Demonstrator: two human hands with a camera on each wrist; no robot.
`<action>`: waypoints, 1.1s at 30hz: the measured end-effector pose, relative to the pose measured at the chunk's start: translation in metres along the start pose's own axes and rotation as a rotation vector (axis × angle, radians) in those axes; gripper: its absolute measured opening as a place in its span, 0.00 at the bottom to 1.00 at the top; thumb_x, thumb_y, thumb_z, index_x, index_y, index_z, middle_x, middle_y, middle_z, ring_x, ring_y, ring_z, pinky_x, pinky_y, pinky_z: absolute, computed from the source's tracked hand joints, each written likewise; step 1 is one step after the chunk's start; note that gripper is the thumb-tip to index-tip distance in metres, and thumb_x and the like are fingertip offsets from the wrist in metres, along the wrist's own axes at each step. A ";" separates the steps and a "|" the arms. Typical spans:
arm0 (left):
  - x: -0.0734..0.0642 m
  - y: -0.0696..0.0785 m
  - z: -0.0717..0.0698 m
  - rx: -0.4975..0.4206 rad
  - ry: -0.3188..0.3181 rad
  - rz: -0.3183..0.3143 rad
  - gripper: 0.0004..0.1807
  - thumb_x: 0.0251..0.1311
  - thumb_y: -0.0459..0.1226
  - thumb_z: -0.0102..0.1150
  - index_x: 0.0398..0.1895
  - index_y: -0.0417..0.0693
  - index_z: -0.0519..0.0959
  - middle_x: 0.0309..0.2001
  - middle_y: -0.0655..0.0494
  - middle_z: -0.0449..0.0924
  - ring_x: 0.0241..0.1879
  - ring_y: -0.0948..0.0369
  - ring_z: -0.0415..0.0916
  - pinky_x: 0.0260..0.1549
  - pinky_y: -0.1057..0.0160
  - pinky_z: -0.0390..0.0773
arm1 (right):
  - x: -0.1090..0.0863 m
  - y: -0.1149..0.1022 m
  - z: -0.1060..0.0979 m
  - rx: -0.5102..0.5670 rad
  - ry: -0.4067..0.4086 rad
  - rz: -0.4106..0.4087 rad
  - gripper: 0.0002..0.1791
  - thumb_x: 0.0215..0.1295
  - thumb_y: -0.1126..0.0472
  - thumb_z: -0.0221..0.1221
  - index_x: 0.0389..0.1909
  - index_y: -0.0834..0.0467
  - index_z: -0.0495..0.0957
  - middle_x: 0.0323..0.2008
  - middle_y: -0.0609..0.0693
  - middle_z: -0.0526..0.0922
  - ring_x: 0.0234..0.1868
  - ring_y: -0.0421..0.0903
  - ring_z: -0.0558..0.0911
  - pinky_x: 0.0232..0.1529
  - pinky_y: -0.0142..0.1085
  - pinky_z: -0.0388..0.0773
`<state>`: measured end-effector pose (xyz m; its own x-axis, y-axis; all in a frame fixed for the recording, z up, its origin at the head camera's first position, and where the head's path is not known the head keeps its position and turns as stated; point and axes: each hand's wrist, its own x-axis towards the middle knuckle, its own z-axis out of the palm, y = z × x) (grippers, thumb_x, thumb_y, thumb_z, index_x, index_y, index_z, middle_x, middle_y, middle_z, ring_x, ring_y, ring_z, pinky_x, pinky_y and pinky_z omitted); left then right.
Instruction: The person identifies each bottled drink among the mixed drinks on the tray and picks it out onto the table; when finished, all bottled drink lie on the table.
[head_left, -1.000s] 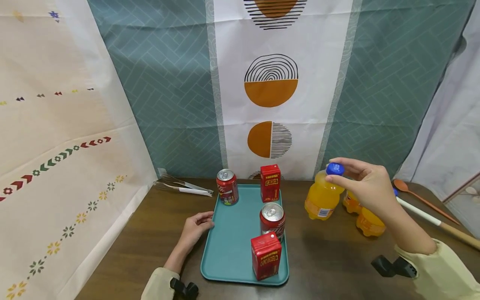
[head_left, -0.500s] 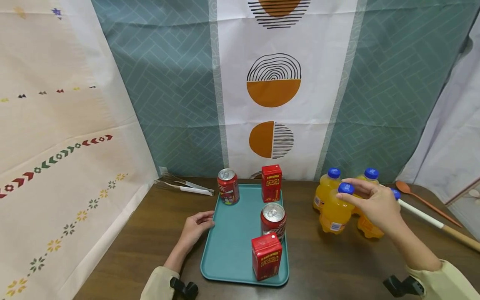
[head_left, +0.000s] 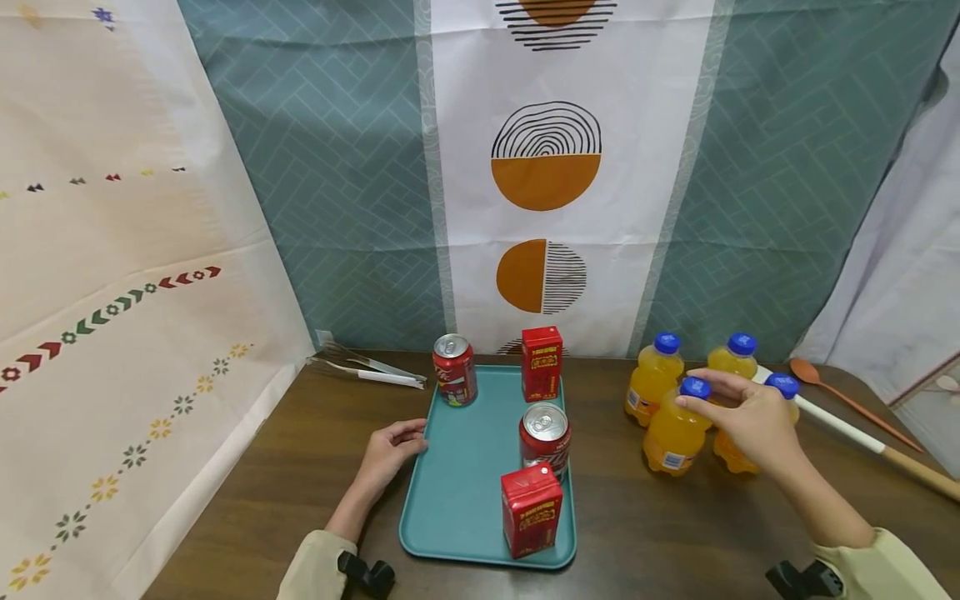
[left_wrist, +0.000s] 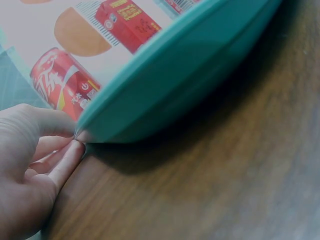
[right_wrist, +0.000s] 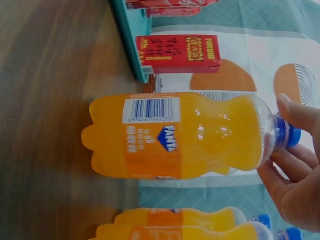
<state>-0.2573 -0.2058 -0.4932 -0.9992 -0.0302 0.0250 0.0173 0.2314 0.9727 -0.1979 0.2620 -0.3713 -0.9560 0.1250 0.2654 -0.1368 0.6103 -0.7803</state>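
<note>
My right hand (head_left: 757,417) pinches the blue cap of a Fanta orange soda bottle (head_left: 673,437) between thumb and fingers. The bottle is upright, its base at the table, in front of several matching bottles (head_left: 654,379). In the right wrist view its barcode label (right_wrist: 152,135) faces the camera. My left hand (head_left: 390,457) is at the left edge of a teal tray (head_left: 465,500); in the left wrist view, thumb and fingers (left_wrist: 67,162) pinch its rim. On the tray stand two red soda cans (head_left: 455,375) and two red drink cartons (head_left: 531,515).
A whisk and a white-handled utensil (head_left: 386,378) lie behind the tray on the left. At the right are an orange spoon (head_left: 806,372) and a white rod with a wooden handle (head_left: 847,425). A patterned cloth (head_left: 360,208) hangs behind the table.
My right hand has carried the bottle down and to the right, from mid-air to the table in front of the other bottles. The left hand has stayed on the tray.
</note>
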 end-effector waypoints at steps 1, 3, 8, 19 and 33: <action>0.000 0.000 -0.001 -0.004 0.001 -0.005 0.19 0.56 0.27 0.64 0.53 0.31 0.79 0.47 0.35 0.82 0.38 0.68 0.78 0.35 0.76 0.77 | 0.000 0.000 0.001 0.003 0.002 -0.005 0.28 0.57 0.48 0.68 0.53 0.63 0.80 0.32 0.15 0.76 0.34 0.14 0.76 0.31 0.21 0.79; -0.001 0.000 -0.002 -0.002 -0.001 -0.007 0.19 0.56 0.27 0.63 0.53 0.31 0.79 0.47 0.35 0.82 0.38 0.68 0.78 0.35 0.76 0.77 | 0.000 0.001 0.002 0.004 0.009 -0.009 0.28 0.56 0.48 0.69 0.52 0.63 0.80 0.31 0.15 0.76 0.34 0.14 0.76 0.31 0.21 0.78; -0.002 0.000 -0.003 -0.004 0.001 -0.004 0.20 0.55 0.26 0.64 0.53 0.30 0.79 0.47 0.35 0.82 0.38 0.69 0.77 0.35 0.76 0.77 | 0.001 0.001 0.003 -0.007 0.013 -0.004 0.28 0.56 0.48 0.69 0.52 0.63 0.81 0.31 0.15 0.76 0.34 0.13 0.76 0.31 0.21 0.78; -0.004 0.003 -0.009 -0.014 0.012 -0.017 0.20 0.56 0.27 0.62 0.53 0.30 0.79 0.46 0.36 0.82 0.38 0.70 0.77 0.35 0.75 0.77 | 0.005 -0.004 0.008 0.011 -0.023 -0.035 0.26 0.57 0.49 0.69 0.52 0.61 0.81 0.33 0.16 0.77 0.34 0.16 0.78 0.32 0.20 0.78; -0.001 0.000 -0.001 -0.053 -0.007 -0.011 0.20 0.54 0.27 0.64 0.53 0.30 0.79 0.46 0.36 0.82 0.40 0.64 0.79 0.35 0.75 0.77 | 0.006 0.009 -0.001 -0.007 -0.141 -0.166 0.22 0.64 0.58 0.63 0.56 0.64 0.77 0.42 0.14 0.71 0.41 0.15 0.73 0.36 0.18 0.77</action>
<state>-0.2566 -0.2064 -0.4928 -0.9996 -0.0252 0.0129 0.0082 0.1790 0.9838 -0.2043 0.2693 -0.3762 -0.9474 -0.0878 0.3078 -0.2941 0.6186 -0.7286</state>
